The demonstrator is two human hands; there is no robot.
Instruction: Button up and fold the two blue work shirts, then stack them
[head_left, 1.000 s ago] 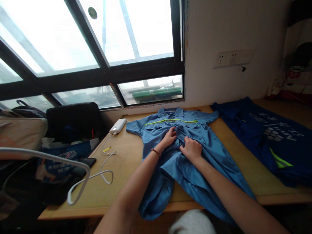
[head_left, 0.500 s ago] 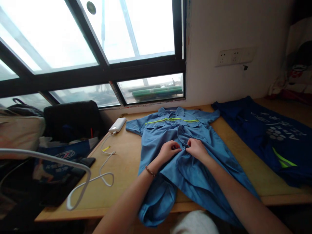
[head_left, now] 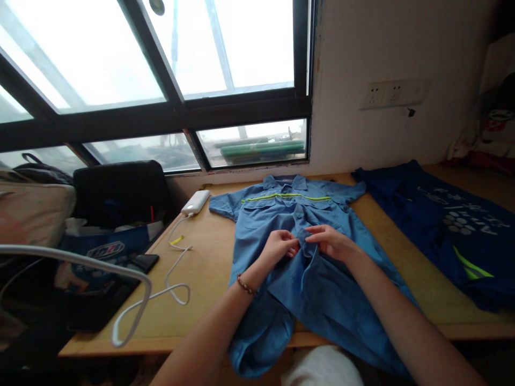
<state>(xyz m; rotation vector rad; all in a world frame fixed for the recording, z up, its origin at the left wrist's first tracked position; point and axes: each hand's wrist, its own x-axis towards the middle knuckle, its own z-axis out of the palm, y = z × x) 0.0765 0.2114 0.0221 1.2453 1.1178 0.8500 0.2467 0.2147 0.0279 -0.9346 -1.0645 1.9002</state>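
Observation:
A light blue work shirt (head_left: 257, 230) with a yellow-green chest stripe lies front-up on the wooden table (head_left: 205, 279), its hem hanging over the near edge. My left hand (head_left: 280, 245), with a bead bracelet on the wrist, pinches the left edge of the shirt's front opening at mid-chest. My right hand (head_left: 330, 241) pinches the right edge of the opening just beside it. Both hands' fingertips nearly meet over the shirt's centre.
A dark blue garment (head_left: 442, 225) with white print lies on the table to the right. A white power bank (head_left: 195, 202) and its white cable (head_left: 177, 268) lie left of the shirt. A black bag (head_left: 120, 193) and a white hanger (head_left: 80, 262) are at left.
Both hands slid from the shirt's upper chest toward me along the front opening, then lifted a little, and now pinch its two edges.

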